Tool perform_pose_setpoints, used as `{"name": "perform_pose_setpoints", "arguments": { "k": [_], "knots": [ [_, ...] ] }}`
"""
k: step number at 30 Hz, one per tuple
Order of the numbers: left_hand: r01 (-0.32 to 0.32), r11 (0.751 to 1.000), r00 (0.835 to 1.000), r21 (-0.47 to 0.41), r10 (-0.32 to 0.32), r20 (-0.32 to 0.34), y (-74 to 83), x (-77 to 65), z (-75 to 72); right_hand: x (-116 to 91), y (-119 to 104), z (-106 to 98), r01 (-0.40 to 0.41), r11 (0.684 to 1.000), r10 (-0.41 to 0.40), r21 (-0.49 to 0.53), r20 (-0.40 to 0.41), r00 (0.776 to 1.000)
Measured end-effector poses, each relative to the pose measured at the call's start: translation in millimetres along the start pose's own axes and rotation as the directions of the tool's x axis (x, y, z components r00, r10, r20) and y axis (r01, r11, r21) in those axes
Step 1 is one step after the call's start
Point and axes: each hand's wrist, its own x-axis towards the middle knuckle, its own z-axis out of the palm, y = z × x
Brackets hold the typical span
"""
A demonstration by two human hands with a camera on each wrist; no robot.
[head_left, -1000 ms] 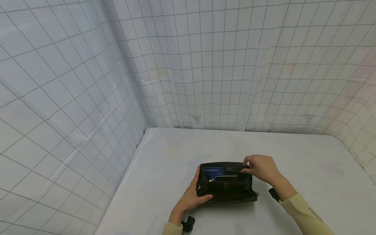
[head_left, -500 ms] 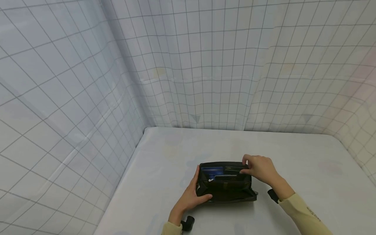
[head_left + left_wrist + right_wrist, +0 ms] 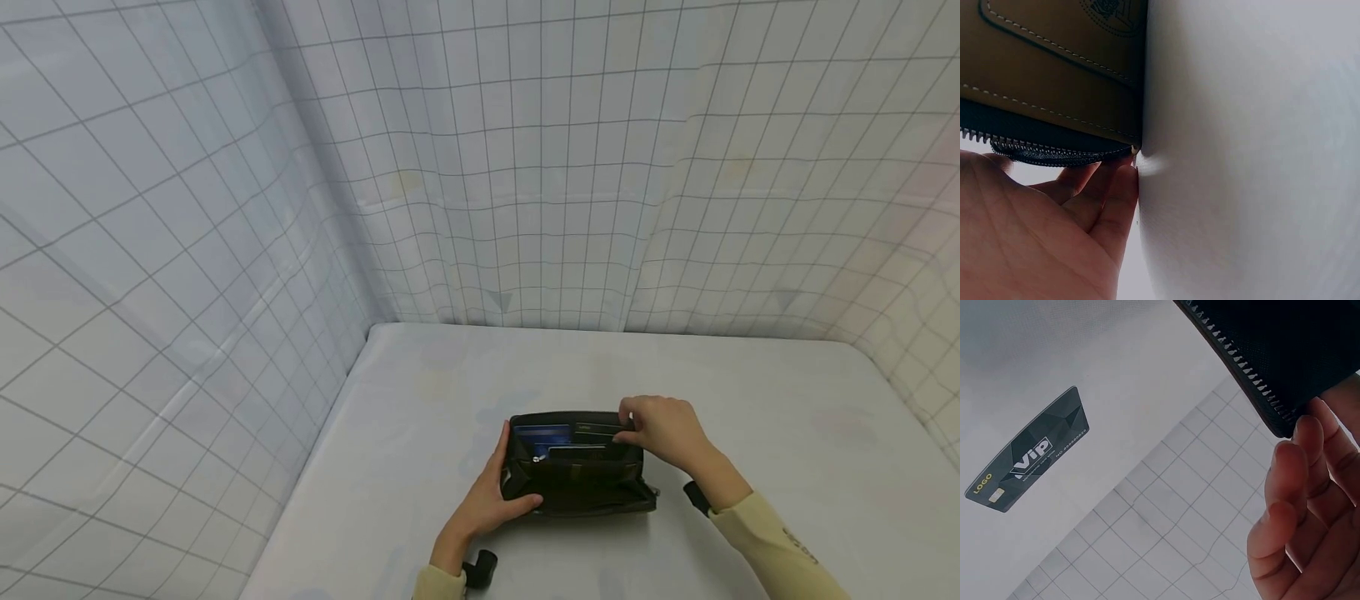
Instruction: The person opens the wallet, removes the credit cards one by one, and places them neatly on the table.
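Two wallet [image 3: 577, 475] edges in fingers [image 3: 527, 504], table [image 3: 750, 392] around

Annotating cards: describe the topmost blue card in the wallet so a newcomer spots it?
On the white table, find the open dark wallet. At its far side, left end, sits the blue card. The dark card on its right differs in colour; the other blue patch sits lower.

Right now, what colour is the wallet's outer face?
The wallet is brown outside, best seen in the left wrist view.
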Motion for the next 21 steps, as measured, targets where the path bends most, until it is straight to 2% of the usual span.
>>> {"name": "perform_pose_setpoints", "arguments": {
  "k": [6, 21],
  "knots": [
    [0.018, 1.000, 1.000, -0.001, -0.018, 0.001, 1.1, -0.1, 0.1, 1.7, -1.2, -0.1, -0.010, 1.000, 0.010, -0.005, 0.017, 1.000],
    [0.011, 1.000, 1.000, 0.011, -0.011, -0.006, 0.2, -0.7, 0.8, 2.5, 1.4, -3.2, -0.038, 0.994, 0.030, 0.103, 0.078, 0.996]
  ]
}}
